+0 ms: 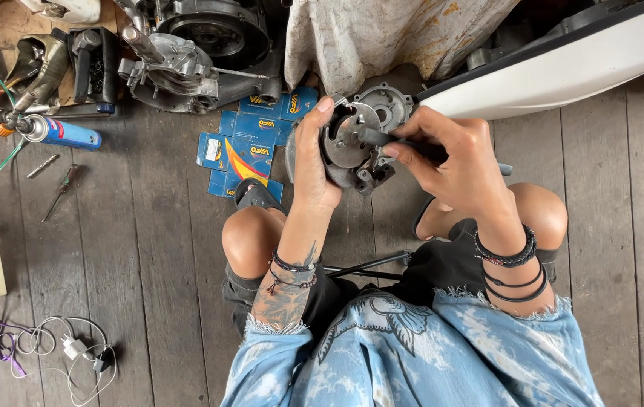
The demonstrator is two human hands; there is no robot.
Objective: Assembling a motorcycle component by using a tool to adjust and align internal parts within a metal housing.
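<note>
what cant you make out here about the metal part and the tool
Head view only:
- Tool tip: hidden against the round metal part.
- Tool handle: covered by the right hand.
- Part's left edge: behind the left hand.
- Flattened blue box: partly under the part and a sandal.

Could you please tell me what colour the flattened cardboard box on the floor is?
The flattened cardboard box is blue with yellow and red markings, seen in the head view.
</note>
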